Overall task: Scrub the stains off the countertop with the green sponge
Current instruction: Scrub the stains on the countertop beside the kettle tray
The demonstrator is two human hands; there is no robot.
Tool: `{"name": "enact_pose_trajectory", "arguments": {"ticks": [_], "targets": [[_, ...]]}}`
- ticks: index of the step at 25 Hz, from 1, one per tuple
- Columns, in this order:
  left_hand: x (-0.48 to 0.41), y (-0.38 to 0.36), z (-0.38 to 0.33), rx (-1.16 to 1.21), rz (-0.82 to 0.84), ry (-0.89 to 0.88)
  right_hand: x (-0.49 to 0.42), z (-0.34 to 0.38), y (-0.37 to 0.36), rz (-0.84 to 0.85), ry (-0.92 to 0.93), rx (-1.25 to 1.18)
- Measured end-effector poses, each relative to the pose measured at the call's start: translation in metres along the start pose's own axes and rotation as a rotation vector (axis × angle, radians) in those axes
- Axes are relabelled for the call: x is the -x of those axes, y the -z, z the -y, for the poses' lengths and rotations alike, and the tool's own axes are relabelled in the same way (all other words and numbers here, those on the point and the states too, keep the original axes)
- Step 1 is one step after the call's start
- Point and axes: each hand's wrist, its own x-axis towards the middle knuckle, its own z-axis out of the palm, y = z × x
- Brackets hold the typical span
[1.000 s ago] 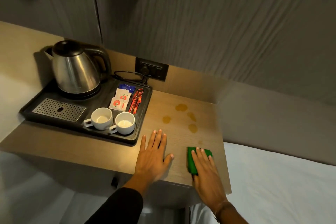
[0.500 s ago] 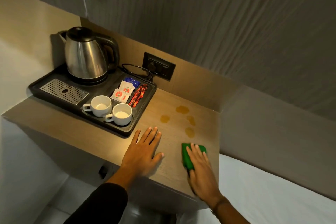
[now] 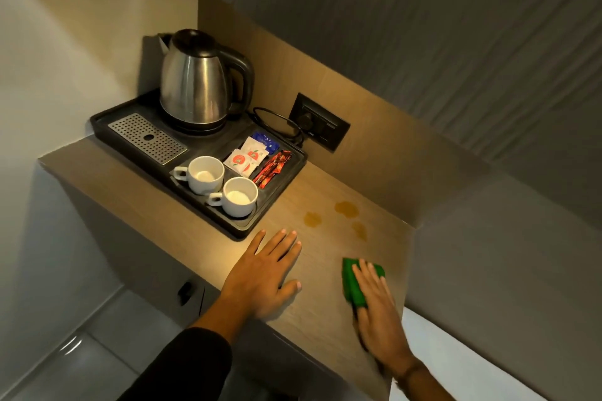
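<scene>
Three brownish stains (image 3: 347, 209) mark the wooden countertop (image 3: 329, 277) near its back right corner. The green sponge (image 3: 353, 280) lies flat on the counter in front of them, near the right edge. My right hand (image 3: 379, 312) rests on top of it, fingers stretched over the sponge and pressing it down. My left hand (image 3: 265, 272) lies flat on the counter with fingers spread, left of the sponge and just in front of the tray, holding nothing.
A black tray (image 3: 241, 231) at the left holds a steel kettle (image 3: 198, 81), two white cups (image 3: 239, 195), sachets (image 3: 250, 156) and a drip grille. A wall socket (image 3: 321, 122) with a plugged cord sits behind. A white bed surface (image 3: 462, 365) lies right of the counter.
The view has swung and tilted, so everything sits differently in frame. My right hand stays on the sponge just below the stains; the left hand remains flat on the counter.
</scene>
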Motion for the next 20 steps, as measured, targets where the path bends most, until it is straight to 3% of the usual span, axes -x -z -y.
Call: {"name": "enact_pose_trajectory", "arguments": {"ticks": [3,6,11,13,16,18,20], "targets": [[-0.001,-0.001,0.000,0.005,-0.007,0.004,-0.047,-0.026,0.020,-0.050,-0.143,-0.023],[-0.001,0.000,0.001,0.006,-0.011,0.006,-0.122,0.003,0.019,-0.085,-0.315,0.041],[-0.002,-0.003,0.002,0.014,-0.012,0.004,-0.064,-0.014,0.006,0.045,0.043,0.003],[-0.002,-0.003,0.002,0.005,-0.022,0.006,-0.073,-0.037,0.020,0.013,-0.030,0.005],[-0.001,-0.001,0.000,0.019,-0.006,0.004,-0.148,-0.013,0.025,-0.115,-0.319,0.046],[-0.002,-0.001,0.000,0.020,-0.010,0.017,-0.178,0.023,0.012,-0.089,-0.265,0.047],[-0.002,-0.001,-0.001,0.021,-0.004,0.012,-0.160,0.033,-0.002,-0.026,-0.075,0.009]]}}
